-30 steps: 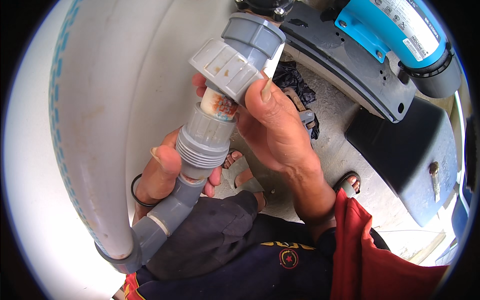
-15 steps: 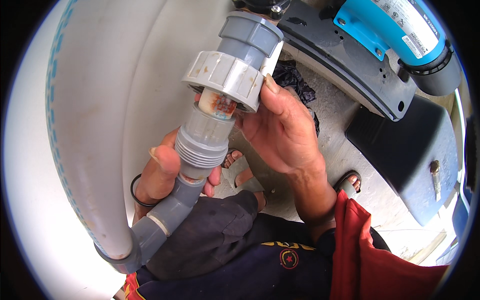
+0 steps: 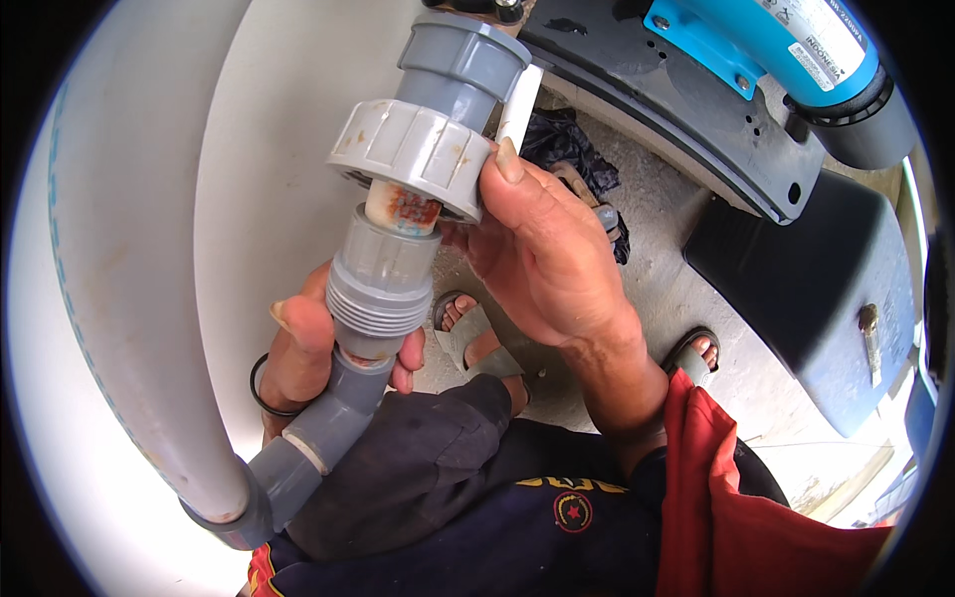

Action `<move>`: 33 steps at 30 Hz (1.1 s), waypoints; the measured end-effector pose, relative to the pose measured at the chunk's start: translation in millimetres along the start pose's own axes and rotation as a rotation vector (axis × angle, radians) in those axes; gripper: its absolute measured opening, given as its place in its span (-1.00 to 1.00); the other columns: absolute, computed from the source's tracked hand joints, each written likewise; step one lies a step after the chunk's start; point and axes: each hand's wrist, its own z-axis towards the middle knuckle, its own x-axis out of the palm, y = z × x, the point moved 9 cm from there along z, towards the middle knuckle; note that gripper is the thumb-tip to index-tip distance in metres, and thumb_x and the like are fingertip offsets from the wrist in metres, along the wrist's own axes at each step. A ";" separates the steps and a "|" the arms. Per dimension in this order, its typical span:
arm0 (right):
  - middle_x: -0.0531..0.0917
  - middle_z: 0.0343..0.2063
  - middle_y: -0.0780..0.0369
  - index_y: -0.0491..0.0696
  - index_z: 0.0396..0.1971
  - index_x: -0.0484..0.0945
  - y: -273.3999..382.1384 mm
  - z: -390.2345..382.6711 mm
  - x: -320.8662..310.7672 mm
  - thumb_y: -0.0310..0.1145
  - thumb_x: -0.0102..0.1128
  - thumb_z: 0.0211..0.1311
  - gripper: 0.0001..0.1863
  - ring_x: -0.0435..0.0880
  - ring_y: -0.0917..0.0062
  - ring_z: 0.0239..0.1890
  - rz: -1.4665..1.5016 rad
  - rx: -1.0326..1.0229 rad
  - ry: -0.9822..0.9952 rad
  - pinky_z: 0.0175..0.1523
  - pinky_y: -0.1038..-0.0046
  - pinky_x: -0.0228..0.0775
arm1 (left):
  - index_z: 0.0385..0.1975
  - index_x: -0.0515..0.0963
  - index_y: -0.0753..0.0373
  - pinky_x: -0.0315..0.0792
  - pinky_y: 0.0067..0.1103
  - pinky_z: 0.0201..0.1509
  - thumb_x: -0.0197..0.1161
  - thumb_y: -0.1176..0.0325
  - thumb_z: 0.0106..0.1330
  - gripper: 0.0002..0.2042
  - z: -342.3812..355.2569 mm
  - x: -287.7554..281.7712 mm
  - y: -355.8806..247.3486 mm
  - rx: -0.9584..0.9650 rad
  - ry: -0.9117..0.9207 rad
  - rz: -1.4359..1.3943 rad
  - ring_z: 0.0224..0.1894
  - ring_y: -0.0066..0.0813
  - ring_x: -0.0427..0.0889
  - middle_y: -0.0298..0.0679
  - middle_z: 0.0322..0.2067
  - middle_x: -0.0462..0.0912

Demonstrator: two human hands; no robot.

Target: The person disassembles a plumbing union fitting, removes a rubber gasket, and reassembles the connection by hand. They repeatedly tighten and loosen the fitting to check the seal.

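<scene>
A light grey ribbed union nut point(image 3: 410, 149) hangs tilted below a grey pipe socket point(image 3: 458, 68). My right hand point(image 3: 562, 264) grips the nut's right side, thumb on its outside and the other fingers mostly hidden behind it. Out of the nut's underside comes a short white pipe piece point(image 3: 402, 207) with rusty and blue stains. Just below it is a grey threaded pipe fitting point(image 3: 380, 291), its threads bare. My left hand point(image 3: 301, 346) wraps round the fitting's lower part from behind, thumb at the left, fingertips showing at the right. A grey pipe elbow point(image 3: 333, 418) continues below.
A thick grey pipe point(image 3: 129, 239) runs down the left to the elbow joints. At the upper right, a blue cylindrical machine point(image 3: 796, 50) sits on a black plate point(image 3: 686, 109). Beyond are a black plastic bag point(image 3: 567, 149) and a dark panel point(image 3: 806, 289) with a brush point(image 3: 870, 338).
The pipes and both hands appear a little farther left in view, and the background has shifted slightly too. Both hands keep the same hold on the nut and fitting.
</scene>
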 end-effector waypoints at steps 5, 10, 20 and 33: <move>0.51 0.14 0.25 -0.13 0.30 0.28 1.3 -0.6 -0.7 0.15 -0.02 0.40 -0.28 0.46 0.55 0.12 -0.104 -0.024 -0.043 0.17 0.42 0.22 | 0.04 0.27 0.47 0.62 -0.58 -0.42 -0.02 -0.65 -0.20 0.14 -0.8 -0.4 -0.3 -0.004 -0.012 -0.002 -0.51 -0.51 0.64 -0.10 -0.43 0.61; 0.51 0.12 0.24 -0.13 0.30 0.28 -5.5 1.8 0.0 0.18 -0.01 0.38 -0.25 0.47 0.54 0.11 -0.112 0.002 -0.048 0.16 0.42 0.24 | 0.05 0.26 0.47 0.62 -0.59 -0.41 -0.02 -0.65 -0.21 0.15 -0.2 -1.2 -0.5 0.001 -0.003 -0.002 -0.51 -0.51 0.64 -0.10 -0.43 0.61; 0.57 0.06 0.16 -0.22 0.26 0.30 -7.0 8.5 -20.5 0.15 0.14 0.28 -0.20 0.51 0.45 0.11 -0.040 0.011 0.063 0.20 0.38 0.30 | 0.08 0.23 0.48 0.62 -0.60 -0.40 -0.03 -0.66 -0.21 0.17 0.1 -2.8 -0.1 -0.012 -0.004 0.012 -0.50 -0.52 0.64 -0.12 -0.43 0.60; 0.38 0.19 0.17 -0.12 0.33 0.13 -8.2 19.6 4.4 0.28 0.08 0.26 -0.11 0.35 0.43 0.20 0.231 -0.111 0.123 0.33 0.27 0.10 | 0.09 0.22 0.46 0.61 -0.60 -0.40 0.00 -0.67 -0.24 0.18 0.1 -3.7 -0.5 -0.044 -0.023 0.031 -0.49 -0.52 0.64 -0.12 -0.43 0.61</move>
